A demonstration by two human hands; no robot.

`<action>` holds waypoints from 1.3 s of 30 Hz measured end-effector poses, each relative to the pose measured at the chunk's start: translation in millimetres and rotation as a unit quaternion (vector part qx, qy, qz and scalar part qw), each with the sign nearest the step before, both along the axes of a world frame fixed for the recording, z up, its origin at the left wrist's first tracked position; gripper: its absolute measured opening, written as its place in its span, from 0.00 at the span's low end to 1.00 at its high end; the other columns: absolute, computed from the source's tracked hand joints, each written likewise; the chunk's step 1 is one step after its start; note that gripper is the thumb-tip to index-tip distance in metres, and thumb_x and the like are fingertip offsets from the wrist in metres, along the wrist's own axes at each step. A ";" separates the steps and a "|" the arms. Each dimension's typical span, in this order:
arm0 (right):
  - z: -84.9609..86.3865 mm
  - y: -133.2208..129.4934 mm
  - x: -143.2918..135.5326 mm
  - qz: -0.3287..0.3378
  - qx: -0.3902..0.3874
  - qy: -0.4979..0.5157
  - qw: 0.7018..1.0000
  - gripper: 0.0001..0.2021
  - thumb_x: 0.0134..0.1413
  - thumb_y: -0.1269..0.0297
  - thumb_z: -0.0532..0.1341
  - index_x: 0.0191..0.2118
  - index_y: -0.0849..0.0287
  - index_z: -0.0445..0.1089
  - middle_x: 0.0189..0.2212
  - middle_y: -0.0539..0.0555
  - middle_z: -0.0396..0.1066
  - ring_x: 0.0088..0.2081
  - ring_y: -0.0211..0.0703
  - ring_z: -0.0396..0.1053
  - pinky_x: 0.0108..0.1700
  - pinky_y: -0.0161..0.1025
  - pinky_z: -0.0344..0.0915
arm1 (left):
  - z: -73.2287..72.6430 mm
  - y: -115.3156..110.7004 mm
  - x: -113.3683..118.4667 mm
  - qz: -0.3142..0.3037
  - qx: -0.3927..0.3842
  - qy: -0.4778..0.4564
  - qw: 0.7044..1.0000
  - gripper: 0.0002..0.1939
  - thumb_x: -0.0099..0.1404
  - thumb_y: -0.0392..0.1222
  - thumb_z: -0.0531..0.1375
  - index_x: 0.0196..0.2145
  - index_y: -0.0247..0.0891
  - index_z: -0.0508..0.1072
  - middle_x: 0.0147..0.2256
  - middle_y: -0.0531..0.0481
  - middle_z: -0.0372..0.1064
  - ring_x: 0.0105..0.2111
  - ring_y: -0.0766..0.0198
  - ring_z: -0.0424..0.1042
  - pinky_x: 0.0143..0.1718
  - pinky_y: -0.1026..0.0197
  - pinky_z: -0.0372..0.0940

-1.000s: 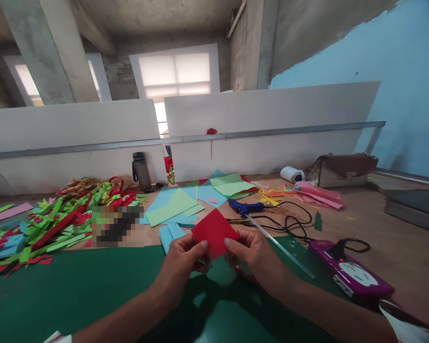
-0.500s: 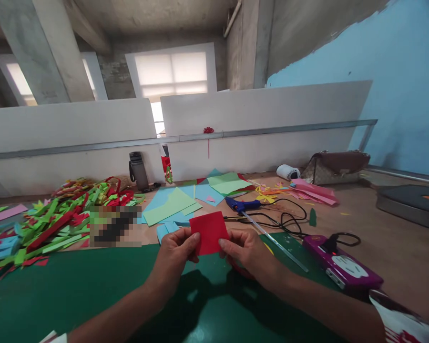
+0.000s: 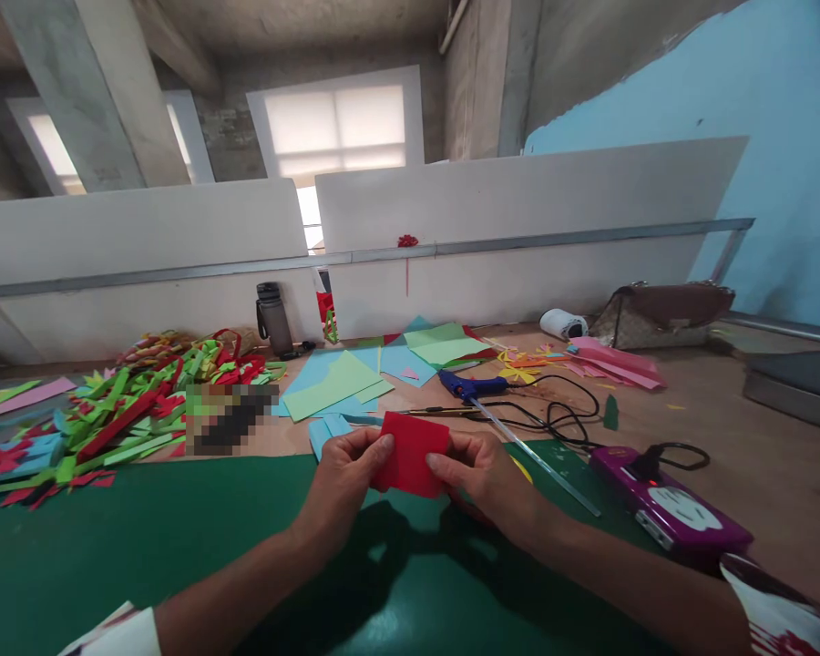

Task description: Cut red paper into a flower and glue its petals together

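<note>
A small red square of paper (image 3: 414,453) is held up between my two hands, above the green mat (image 3: 246,547). My left hand (image 3: 348,469) pinches its left edge between thumb and fingers. On the opposite edge, my right hand (image 3: 482,474) has a similar pinch, thumb in front. Beneath my right hand a red curved thing shows in part; the hand covers most of it. Just behind my left hand lies a folded light-blue paper piece (image 3: 324,433). A blue glue gun (image 3: 471,386) with a clear glue stick (image 3: 539,460) rests beyond my right hand.
Green and blue paper sheets (image 3: 334,384) lie at the back middle. Cut paper strips (image 3: 123,410) heap up on the left, near a dark bottle (image 3: 273,319). On the right are a purple power box (image 3: 670,501), black cables (image 3: 553,415), pink paper (image 3: 615,360) and a handbag (image 3: 670,314).
The red paper has tilted, its right side now lower, while both hands keep their pinch. The view has shifted slightly, so the surroundings appear a little farther right.
</note>
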State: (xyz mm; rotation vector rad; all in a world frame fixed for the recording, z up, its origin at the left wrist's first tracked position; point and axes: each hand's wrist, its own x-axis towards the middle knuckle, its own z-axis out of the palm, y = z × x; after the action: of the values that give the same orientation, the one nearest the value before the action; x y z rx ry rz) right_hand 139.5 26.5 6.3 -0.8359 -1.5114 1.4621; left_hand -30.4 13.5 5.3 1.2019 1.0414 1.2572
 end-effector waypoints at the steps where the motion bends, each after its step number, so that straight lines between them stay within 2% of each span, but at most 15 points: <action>1: -1.6 0.7 0.1 0.001 -0.002 -0.004 1.000 0.10 0.46 0.61 0.64 0.32 0.62 0.74 0.23 0.51 0.70 0.27 0.39 0.68 0.28 0.34 0.63 | 0.2 0.1 0.2 0.002 0.002 -0.002 1.000 0.16 0.55 0.50 0.61 0.30 0.32 0.73 0.23 0.50 0.68 0.22 0.68 0.64 0.24 0.67 0.58; 4: -3.5 1.9 0.2 -0.009 -0.001 -0.007 1.000 0.08 0.44 0.61 0.65 0.29 0.62 0.73 0.21 0.50 0.69 0.26 0.39 0.67 0.27 0.34 0.63 | 0.2 0.0 -0.1 -0.004 -0.004 -0.013 1.000 0.16 0.54 0.50 0.62 0.30 0.32 0.74 0.24 0.49 0.69 0.23 0.67 0.65 0.25 0.66 0.60; 9: 2.2 0.4 0.0 -0.043 0.010 0.011 0.999 0.10 0.47 0.60 0.63 0.25 0.61 0.69 0.18 0.46 0.66 0.19 0.31 0.60 0.21 0.30 0.57 | 0.6 -2.8 -0.8 -0.009 -0.033 -0.018 0.999 0.15 0.52 0.50 0.63 0.28 0.33 0.72 0.25 0.49 0.70 0.24 0.66 0.67 0.28 0.63 0.63; 13: 4.3 0.5 -0.2 -0.055 0.021 0.021 0.998 0.12 0.48 0.58 0.63 0.23 0.61 0.68 0.19 0.47 0.66 0.20 0.31 0.59 0.21 0.29 0.56 | -0.2 -2.7 -0.3 0.001 -0.042 -0.006 0.999 0.16 0.51 0.51 0.64 0.26 0.33 0.71 0.24 0.48 0.70 0.24 0.64 0.68 0.29 0.62 0.64; 17: 3.4 0.8 -0.1 -0.054 0.019 0.015 0.998 0.12 0.47 0.58 0.63 0.23 0.62 0.69 0.20 0.48 0.67 0.21 0.33 0.62 0.23 0.31 0.59 | -2.3 1.2 0.5 -0.004 -0.035 -0.040 0.999 0.17 0.50 0.50 0.65 0.30 0.33 0.72 0.26 0.47 0.71 0.26 0.63 0.69 0.30 0.62 0.64; 25: 5.4 -3.5 0.3 -0.058 -0.010 -0.017 0.998 0.12 0.46 0.57 0.63 0.27 0.62 0.70 0.21 0.50 0.68 0.20 0.33 0.61 0.18 0.29 0.54 | -4.1 4.1 -1.9 0.003 -0.024 -0.056 0.998 0.16 0.54 0.51 0.63 0.30 0.34 0.72 0.25 0.51 0.69 0.25 0.66 0.68 0.27 0.66 0.61; 31: 4.8 -1.7 0.7 -0.063 0.002 -0.018 0.998 0.13 0.49 0.55 0.61 0.26 0.61 0.69 0.20 0.49 0.66 0.21 0.34 0.60 0.22 0.31 0.57 | -5.4 4.4 -1.6 0.000 -0.032 -0.048 0.998 0.14 0.52 0.49 0.64 0.28 0.34 0.71 0.25 0.52 0.69 0.24 0.68 0.67 0.26 0.66 0.61; 36: 4.2 1.1 0.9 -0.060 0.019 -0.008 0.998 0.16 0.48 0.55 0.62 0.20 0.61 0.63 0.17 0.46 0.61 0.19 0.31 0.56 0.21 0.30 0.54 | -2.7 2.0 0.9 -0.056 -0.056 -0.035 0.996 0.17 0.50 0.46 0.66 0.35 0.32 0.73 0.27 0.47 0.72 0.28 0.61 0.71 0.32 0.61 0.64; 39: 3.4 1.0 1.0 -0.055 0.005 -0.017 0.998 0.12 0.47 0.59 0.62 0.21 0.60 0.63 0.17 0.45 0.62 0.18 0.29 0.56 0.19 0.29 0.53 | 0.5 2.6 -0.6 -0.029 -0.043 -0.036 0.998 0.16 0.49 0.45 0.66 0.33 0.31 0.74 0.27 0.47 0.73 0.28 0.61 0.71 0.32 0.60 0.64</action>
State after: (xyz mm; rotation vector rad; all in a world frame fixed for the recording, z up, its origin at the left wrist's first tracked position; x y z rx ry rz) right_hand 140.5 27.6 9.6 -0.9280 -1.4725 1.3662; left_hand -31.0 16.1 5.9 1.1061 0.9924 1.1903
